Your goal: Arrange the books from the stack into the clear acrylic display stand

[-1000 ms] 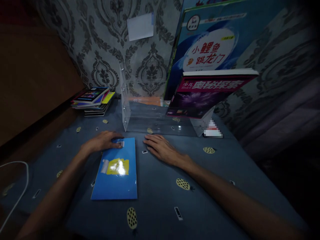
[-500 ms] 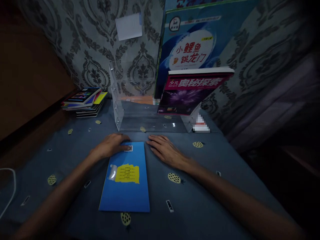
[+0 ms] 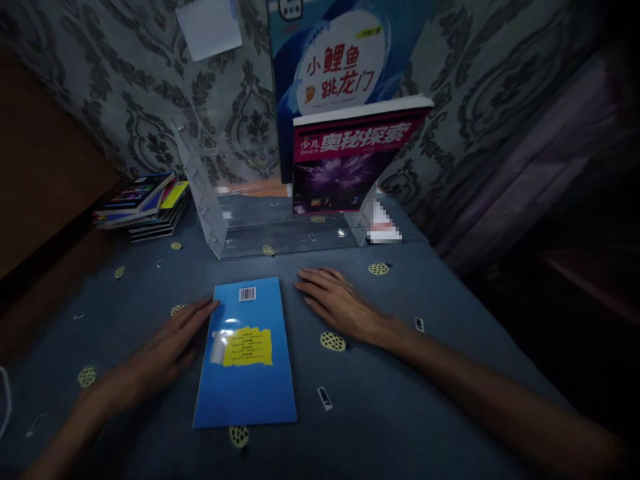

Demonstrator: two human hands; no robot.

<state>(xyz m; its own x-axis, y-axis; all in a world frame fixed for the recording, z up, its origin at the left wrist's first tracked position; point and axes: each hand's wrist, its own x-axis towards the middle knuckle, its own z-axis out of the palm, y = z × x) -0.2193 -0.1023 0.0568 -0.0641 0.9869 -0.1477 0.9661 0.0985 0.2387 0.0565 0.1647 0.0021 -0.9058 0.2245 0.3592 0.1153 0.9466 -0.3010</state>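
A blue book (image 3: 245, 393) with a yellow text panel and a barcode lies flat on the patterned cloth (image 3: 380, 413). Along its left edge is my left hand (image 3: 173, 340), fingers stretched out, the fingertips at the upper left side of the cover; whether they touch it I cannot tell. To the right of the book my right hand (image 3: 343, 303) rests palm down on the cloth, fingers extended and apart from the book. Neither hand holds anything.
Behind the book stands a clear acrylic rack (image 3: 200, 187) holding a purple-and-red book (image 3: 345, 167) and a tall blue book (image 3: 345, 67). A stack of books (image 3: 140, 203) sits at the back left. A pixelated white object (image 3: 384, 223) is beside the rack.
My left hand has drawn back from the top of the blue book toward its left side, uncovering the barcode. My right hand stays on the cloth. The camera view has shifted somewhat.
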